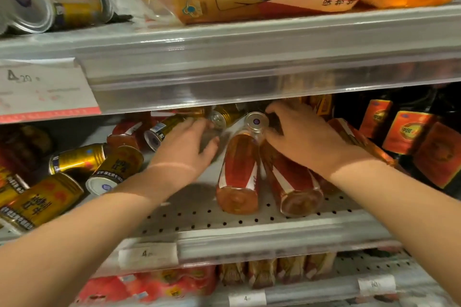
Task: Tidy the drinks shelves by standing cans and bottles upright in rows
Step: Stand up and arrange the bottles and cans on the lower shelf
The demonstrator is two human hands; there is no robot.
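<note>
Both hands are deep in the middle shelf (249, 222) under the low price rail (249, 87). The left hand (185, 148) is stretched flat with fingers apart, gripping nothing, just short of a small gold can (219, 118) at the back. The right hand (304, 137) curls by the silver cap (256, 121) of a fallen amber bottle (238, 174); whether it is clamped on, I cannot tell. A second bottle (295, 187) lies alongside, toppled gold cans (77, 158) crowd the left, and dark upright bottles (404, 132) hem in the right.
</note>
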